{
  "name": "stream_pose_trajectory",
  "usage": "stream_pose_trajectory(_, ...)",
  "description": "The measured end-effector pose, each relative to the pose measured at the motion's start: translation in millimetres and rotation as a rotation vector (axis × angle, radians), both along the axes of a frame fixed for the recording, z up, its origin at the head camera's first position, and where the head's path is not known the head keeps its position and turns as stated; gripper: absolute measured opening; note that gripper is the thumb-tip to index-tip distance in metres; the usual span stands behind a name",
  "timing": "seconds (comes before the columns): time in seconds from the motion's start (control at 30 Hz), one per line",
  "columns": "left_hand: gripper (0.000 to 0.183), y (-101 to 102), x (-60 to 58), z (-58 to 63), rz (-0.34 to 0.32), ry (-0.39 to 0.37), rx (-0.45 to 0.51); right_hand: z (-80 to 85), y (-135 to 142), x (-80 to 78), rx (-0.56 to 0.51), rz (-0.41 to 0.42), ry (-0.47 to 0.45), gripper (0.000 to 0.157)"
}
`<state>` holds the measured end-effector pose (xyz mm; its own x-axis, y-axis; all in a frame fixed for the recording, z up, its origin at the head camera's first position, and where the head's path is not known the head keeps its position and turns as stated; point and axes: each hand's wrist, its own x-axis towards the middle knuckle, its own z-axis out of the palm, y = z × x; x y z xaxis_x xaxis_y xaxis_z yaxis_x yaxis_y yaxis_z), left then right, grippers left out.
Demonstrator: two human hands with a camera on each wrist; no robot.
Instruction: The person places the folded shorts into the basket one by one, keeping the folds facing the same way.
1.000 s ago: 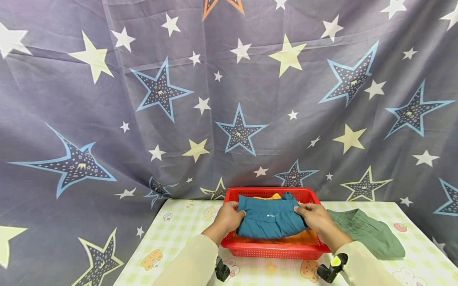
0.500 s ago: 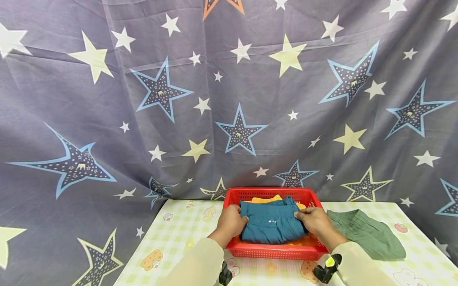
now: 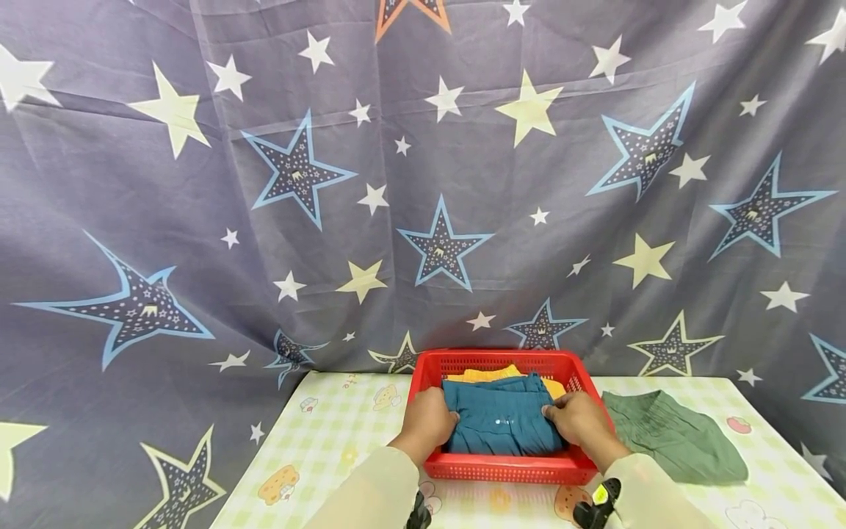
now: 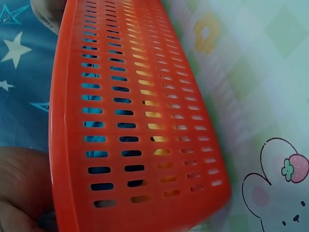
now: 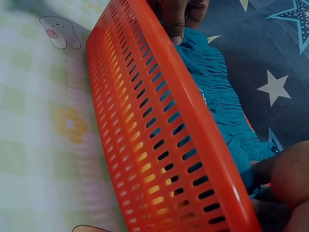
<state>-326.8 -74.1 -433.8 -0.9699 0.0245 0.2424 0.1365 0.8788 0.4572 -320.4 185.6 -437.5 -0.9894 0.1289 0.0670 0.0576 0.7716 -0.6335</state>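
Note:
Folded teal shorts (image 3: 502,422), with a gathered waistband and a small white print, lie inside the red plastic basket (image 3: 505,470). The left hand (image 3: 428,422) pinches their left edge, and the right hand (image 3: 581,422) pinches the right edge between thumb and fingers. Behind and beneath the shorts, yellow cloth (image 3: 492,374) shows in the basket. In the right wrist view, the teal shorts (image 5: 212,79) rise past the rim of the slotted basket (image 5: 145,116). The left wrist view mostly takes in the basket's slotted side (image 4: 140,116); the left hand (image 4: 21,188) is partly cut off.
Green shorts (image 3: 681,437) lie on the table to the right of the basket. A checked, cartoon-printed cloth (image 3: 330,441) covers the table. Behind it hangs a grey curtain (image 3: 370,308) with stars. Both wrists wear black camera mounts.
Both hands have lowered the teal shorts toward the front of the basket and down into it. More yellow cloth now shows behind them. The green shorts stay in place.

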Motion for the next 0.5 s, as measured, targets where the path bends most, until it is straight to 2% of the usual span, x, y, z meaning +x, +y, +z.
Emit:
stream_pose_trajectory(0.13,0.045,0,0.5,-0.4,0.027,-0.013,0.029,2.2,0,2.9,-0.032,-0.007,-0.005,0.032)
stream_pose_trajectory(0.27,0.066,1,2.6,0.3,0.05,-0.015,0.057,5.4,1,5.6,-0.072,-0.019,-0.002,0.041)
stream_pose_trajectory(0.37,0.062,2,4.7,1.7,0.067,0.023,0.064,9.4,5,7.1,-0.123,-0.043,0.049,0.041)
stream_pose_trajectory(0.5,0.051,3,8.0,5.2,0.072,0.09,0.084,18.9,21,9.1,-0.165,-0.099,0.169,0.038)
